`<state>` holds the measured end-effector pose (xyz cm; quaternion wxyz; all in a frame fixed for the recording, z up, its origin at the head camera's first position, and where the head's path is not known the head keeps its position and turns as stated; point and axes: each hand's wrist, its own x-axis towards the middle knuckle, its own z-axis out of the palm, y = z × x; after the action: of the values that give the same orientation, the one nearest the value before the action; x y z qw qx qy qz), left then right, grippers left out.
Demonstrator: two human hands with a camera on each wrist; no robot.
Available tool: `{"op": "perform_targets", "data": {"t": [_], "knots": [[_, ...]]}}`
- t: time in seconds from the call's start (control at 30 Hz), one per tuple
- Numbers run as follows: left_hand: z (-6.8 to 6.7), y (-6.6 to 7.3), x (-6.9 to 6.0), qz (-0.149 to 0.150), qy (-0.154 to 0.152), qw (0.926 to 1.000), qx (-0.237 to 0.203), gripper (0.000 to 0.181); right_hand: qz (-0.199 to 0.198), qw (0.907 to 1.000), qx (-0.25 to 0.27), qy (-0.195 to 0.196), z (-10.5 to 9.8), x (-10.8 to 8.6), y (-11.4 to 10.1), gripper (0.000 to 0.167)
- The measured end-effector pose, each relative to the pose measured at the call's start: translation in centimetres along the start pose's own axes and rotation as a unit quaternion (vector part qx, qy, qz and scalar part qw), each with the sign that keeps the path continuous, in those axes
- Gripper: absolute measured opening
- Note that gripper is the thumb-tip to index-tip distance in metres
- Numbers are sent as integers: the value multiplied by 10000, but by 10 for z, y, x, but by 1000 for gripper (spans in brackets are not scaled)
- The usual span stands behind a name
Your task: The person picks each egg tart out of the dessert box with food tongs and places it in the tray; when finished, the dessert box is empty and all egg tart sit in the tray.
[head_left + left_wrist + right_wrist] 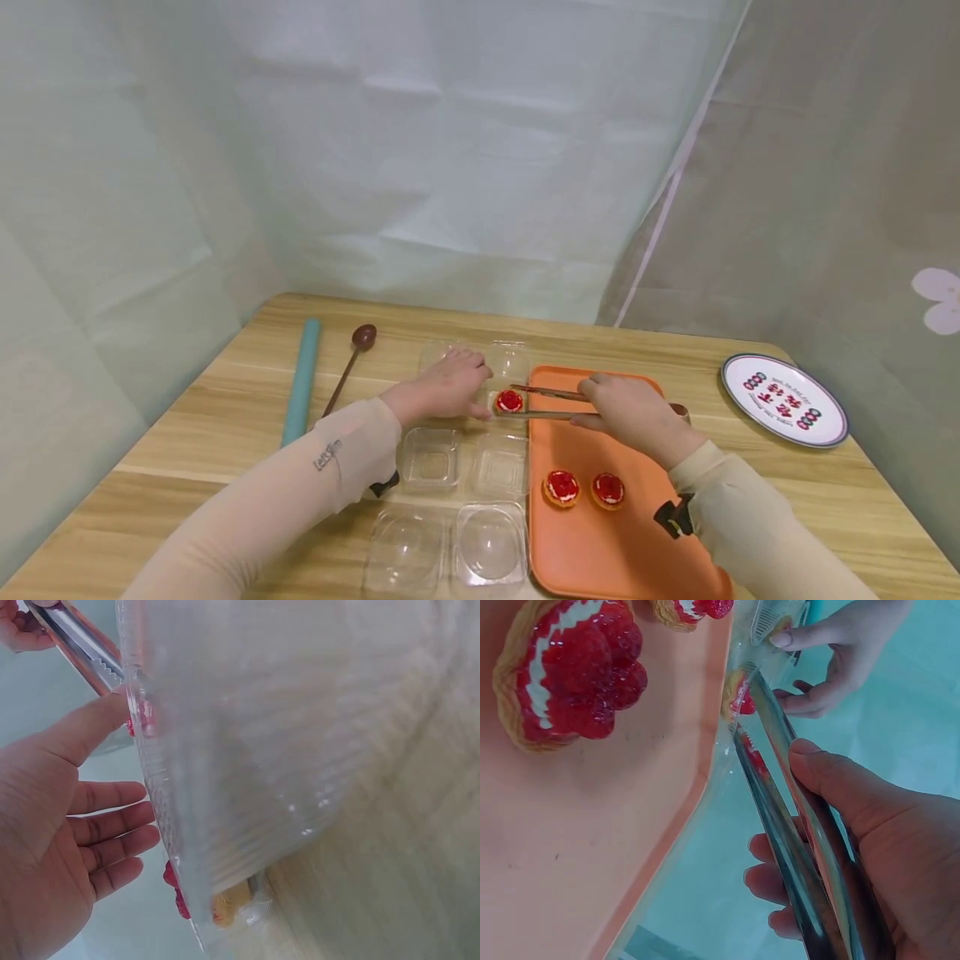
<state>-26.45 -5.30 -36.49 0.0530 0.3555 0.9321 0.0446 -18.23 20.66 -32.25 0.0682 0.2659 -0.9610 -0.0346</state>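
Note:
My right hand (626,412) grips metal tongs (558,415). Their tips are spread on either side of a strawberry-topped tart (510,402) in a compartment of a clear plastic container (510,360). Whether the tips touch the tart, I cannot tell. My left hand (450,385) reaches over the container's left compartment. In the left wrist view its fingers (112,825) are mostly straight, with the tips at the clear plastic wall. Close to the left thumb in the right wrist view, a second tart (782,626) shows partly through plastic.
Two more tarts, one left (562,488) and one right (607,491), lie on the orange tray (585,550). Other clear containers (491,546) stand left of it. A teal roll (302,379) and a brown spoon (363,337) lie far left; a patterned plate (783,400) sits right.

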Motion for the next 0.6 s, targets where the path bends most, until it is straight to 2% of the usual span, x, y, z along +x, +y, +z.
{"op": "perform_targets", "data": {"t": [0.4, 0.6], "knots": [[2, -2, 2, 86, -54, 9999, -30, 77, -87, 9999, -57, -29, 1, 3, -2, 27], [2, -2, 4, -5, -81, 9995, -294, 76, -140, 9998, -127, 39, 4, 2, -1, 28]]}}
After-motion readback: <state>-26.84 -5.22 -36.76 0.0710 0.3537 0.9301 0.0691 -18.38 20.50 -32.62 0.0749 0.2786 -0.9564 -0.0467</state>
